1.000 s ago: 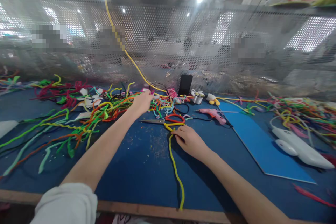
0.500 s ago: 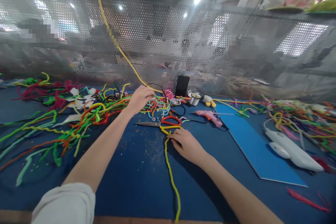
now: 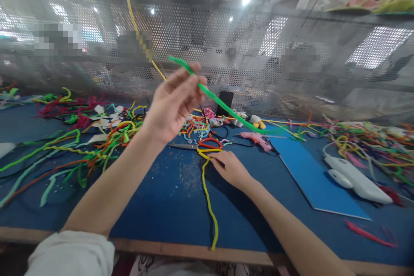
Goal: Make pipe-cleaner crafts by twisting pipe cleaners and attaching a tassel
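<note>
My left hand [image 3: 171, 105] is raised over the table, its fingers pinching a green pipe cleaner [image 3: 230, 113]. The strip slants down to the right, one short end sticking out at the upper left; motion blurs it slightly. Lower down, my right hand [image 3: 231, 170] rests on the blue table, fingertips closed at the bent upper part of a yellow pipe cleaner [image 3: 209, 205]. From there the yellow strand trails toward the front edge. Just beyond the right fingertips lie scissors [image 3: 211, 141] with red handles, blades pointing left. What the right thumb presses on is partly hidden.
Tangled pipe cleaners [image 3: 77, 161] cover the left side, more [image 3: 365, 142] the far right. A pink glue gun [image 3: 257, 139], a blue board [image 3: 304, 172], a white device [image 3: 359, 181] and a dark phone [image 3: 225, 102] lie or stand around. Behind rises a perforated metal screen [image 3: 252, 60].
My left hand has risen from the pile at the back, bringing up the green pipe cleaner. My right hand stays at the yellow one. The view has shifted slightly.
</note>
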`<state>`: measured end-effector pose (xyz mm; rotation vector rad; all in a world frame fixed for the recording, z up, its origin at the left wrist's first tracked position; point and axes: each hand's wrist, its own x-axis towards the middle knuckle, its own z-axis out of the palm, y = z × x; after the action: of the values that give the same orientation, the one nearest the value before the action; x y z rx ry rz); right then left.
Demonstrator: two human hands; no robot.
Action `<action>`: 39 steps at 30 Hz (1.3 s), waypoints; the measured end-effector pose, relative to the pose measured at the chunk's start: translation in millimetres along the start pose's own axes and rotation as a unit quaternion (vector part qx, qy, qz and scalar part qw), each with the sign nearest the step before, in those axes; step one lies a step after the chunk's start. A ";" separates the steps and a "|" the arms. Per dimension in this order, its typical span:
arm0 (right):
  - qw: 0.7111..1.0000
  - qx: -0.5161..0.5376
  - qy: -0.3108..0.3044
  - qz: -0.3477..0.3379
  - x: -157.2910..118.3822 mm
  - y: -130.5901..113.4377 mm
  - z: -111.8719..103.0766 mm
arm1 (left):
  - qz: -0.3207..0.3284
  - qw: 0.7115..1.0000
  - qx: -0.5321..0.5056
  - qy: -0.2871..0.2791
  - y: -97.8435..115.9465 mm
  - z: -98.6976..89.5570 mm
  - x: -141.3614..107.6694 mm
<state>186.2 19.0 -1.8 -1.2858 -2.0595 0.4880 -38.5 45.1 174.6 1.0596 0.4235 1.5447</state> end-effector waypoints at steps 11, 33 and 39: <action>0.828 0.492 -0.119 0.241 3.0 -35.5 -2.9 | -0.272 0.959 0.039 0.066 -115.1 -74.0 -75.1; 0.934 0.277 -0.041 0.220 1.8 -23.7 4.6 | -0.136 0.977 -0.035 0.158 -111.3 -112.7 -48.2; 0.922 0.308 -0.058 0.226 -1.5 -22.8 3.1 | -0.127 0.961 -0.069 0.238 -107.4 -125.0 -40.2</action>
<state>169.7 7.5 9.5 -1.3351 -1.4822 1.3274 -78.0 73.0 12.0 0.4941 0.7396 1.5612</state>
